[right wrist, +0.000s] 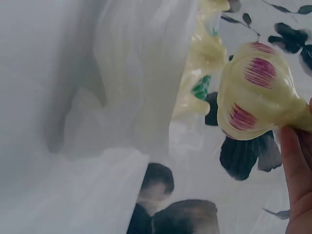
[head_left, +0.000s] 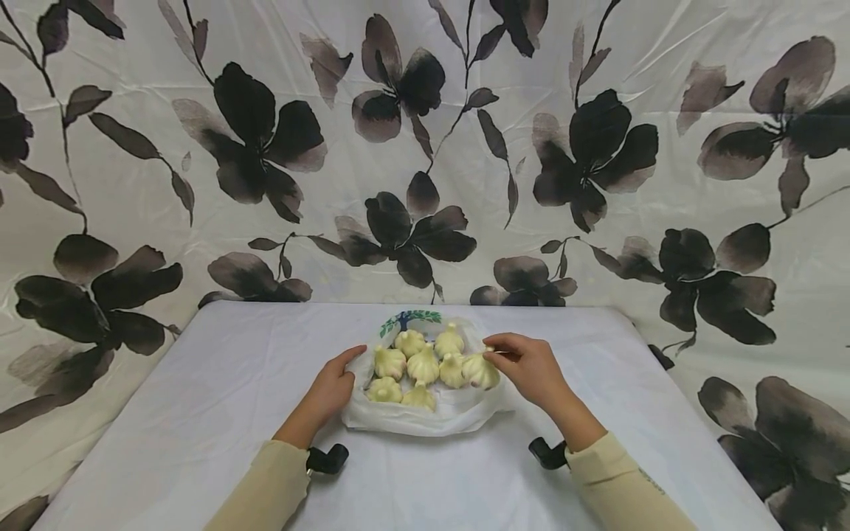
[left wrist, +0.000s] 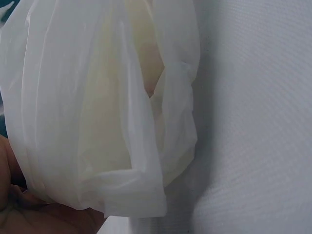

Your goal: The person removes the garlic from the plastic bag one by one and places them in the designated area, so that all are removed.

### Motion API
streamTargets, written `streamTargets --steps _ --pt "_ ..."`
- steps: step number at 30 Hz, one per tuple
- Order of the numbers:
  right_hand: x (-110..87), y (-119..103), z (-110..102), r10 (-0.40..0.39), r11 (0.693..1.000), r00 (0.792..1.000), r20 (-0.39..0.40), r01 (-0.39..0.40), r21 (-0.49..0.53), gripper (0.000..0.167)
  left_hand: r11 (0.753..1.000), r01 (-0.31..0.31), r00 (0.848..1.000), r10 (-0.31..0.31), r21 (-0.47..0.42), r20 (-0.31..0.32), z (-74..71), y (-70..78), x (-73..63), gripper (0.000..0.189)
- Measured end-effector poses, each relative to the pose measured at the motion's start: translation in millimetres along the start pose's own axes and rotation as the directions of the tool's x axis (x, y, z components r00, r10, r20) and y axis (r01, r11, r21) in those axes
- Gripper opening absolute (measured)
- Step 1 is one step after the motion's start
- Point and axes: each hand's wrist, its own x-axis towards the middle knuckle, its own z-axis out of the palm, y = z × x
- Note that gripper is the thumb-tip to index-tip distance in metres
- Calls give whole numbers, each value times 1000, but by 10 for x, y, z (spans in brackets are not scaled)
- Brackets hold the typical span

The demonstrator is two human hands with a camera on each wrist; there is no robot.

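A white plastic bag point(head_left: 425, 422) with its mouth rolled open lies in the middle of the table, holding several garlic bulbs point(head_left: 423, 365). My left hand point(head_left: 334, 380) grips the bag's left rim; in the left wrist view, the bag's side point(left wrist: 58, 102) hides part of the fingers. On the other side, my right hand point(head_left: 531, 366) pinches one garlic bulb point(right wrist: 258, 92) by its stem, over the bag's right edge. That bulb is pale yellow with purple streaks, and in the right wrist view it hangs apart from the bag point(right wrist: 136, 83).
A white cloth point(head_left: 219, 383) covers the table beneath the bag. Behind it rises a backdrop point(head_left: 491, 214) printed with dark flowers. Small black devices point(head_left: 327, 459) sit at both wrists, close over the cloth.
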Motion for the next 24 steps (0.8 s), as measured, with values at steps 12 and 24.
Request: streamTargets --steps 12,24 --pt "7 210 -290 1 998 996 -88 -6 -63 23 1000 -8 1000 8 17 0 -19 -45 62 60" --pt "-61 445 -536 88 986 989 -118 -104 -133 24 1000 -6 1000 6 8 5 4 -8 15 61"
